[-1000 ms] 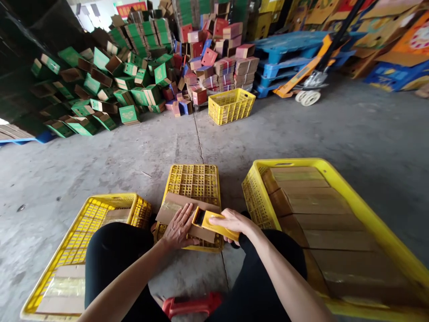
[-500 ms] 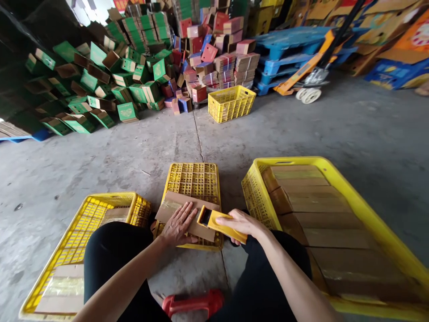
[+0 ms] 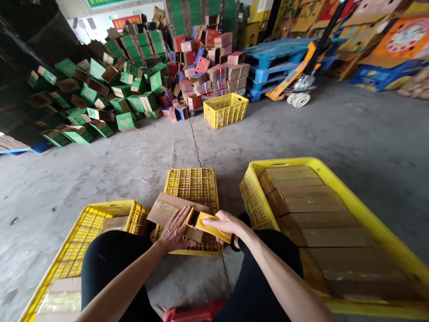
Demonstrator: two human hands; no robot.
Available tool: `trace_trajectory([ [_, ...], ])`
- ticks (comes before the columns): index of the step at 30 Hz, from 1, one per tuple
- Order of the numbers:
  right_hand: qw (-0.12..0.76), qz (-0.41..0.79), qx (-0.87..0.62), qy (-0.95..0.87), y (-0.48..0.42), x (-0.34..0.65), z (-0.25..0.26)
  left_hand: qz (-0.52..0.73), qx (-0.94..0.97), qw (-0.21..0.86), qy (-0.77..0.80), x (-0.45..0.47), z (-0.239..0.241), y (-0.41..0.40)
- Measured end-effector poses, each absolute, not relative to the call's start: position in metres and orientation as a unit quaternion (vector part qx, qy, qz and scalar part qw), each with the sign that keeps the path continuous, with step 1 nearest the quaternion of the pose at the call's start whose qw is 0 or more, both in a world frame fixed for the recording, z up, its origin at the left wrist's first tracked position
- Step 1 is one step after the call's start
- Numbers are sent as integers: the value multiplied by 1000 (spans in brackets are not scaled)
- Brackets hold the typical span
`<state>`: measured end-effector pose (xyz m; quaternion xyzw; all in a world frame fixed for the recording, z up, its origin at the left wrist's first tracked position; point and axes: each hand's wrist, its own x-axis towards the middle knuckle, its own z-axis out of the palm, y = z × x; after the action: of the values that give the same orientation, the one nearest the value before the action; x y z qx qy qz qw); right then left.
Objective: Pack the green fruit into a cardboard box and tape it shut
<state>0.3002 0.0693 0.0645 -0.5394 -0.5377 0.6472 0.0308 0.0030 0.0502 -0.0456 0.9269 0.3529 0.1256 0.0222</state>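
Note:
My left hand (image 3: 174,230) lies flat, fingers extended, on a folded piece of cardboard (image 3: 163,208) with a strip of shiny tape across it. The cardboard rests at a slant on an upturned yellow crate (image 3: 191,180), its left end sticking out past the crate's edge. In my right hand (image 3: 228,224) is a yellow hand tool (image 3: 209,225) with a dark end; its exact kind is unclear. That end is over the cardboard, close beside my left fingers. Whether it touches the cardboard is hard to see.
A yellow crate (image 3: 60,243) with taped cardboard pieces stands left of my legs; a larger-looking one (image 3: 246,197) filled with cardboard stands right. A red object (image 3: 192,313) lies between my legs. Ahead are another yellow crate (image 3: 226,112), heaped boxes (image 3: 125,120) and a pallet jack (image 3: 291,85).
The cardboard has shifted a little left on the crate. My right hand and the yellow tool have moved left with it, closer to my left fingers. The view has tilted slightly up.

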Motion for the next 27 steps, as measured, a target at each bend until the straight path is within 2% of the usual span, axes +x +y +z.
trace_trajectory([
  [19,7,642,-573,-510,66,317,73,92,919,1,384,12,-40,46],
  [27,11,626,-571,-532,60,317,72,121,935,16,332,29,-42,40],
])
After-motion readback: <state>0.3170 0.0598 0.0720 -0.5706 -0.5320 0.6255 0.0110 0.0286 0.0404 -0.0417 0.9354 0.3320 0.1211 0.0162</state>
